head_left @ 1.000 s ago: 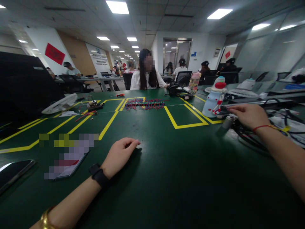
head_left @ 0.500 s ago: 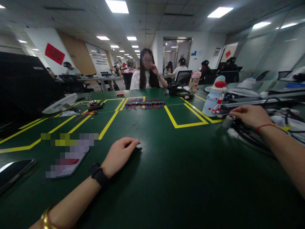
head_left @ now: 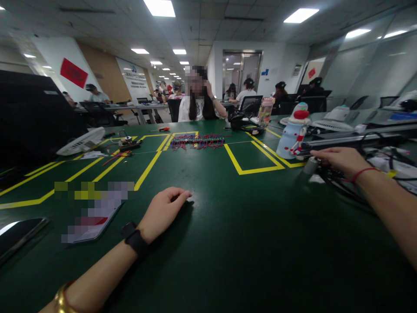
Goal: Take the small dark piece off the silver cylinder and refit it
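— On the right edge of the green table (head_left: 228,243), what is the right hand (head_left: 342,160) doing?

— It lies over a tangle of black cables (head_left: 339,180), fingers stretched forward and close together, with the small grey cylinder (head_left: 311,165) just off the fingertips. I cannot tell if they touch it.

— How would you handle it well?

— I'd judge a light pinch from the side, keeping clear of the cables and the snowman bottle (head_left: 292,132) just behind.

— And the left hand (head_left: 163,213)?

— It rests palm-down on bare table, fingers loosely curled and holding nothing, well apart from the cylinder.
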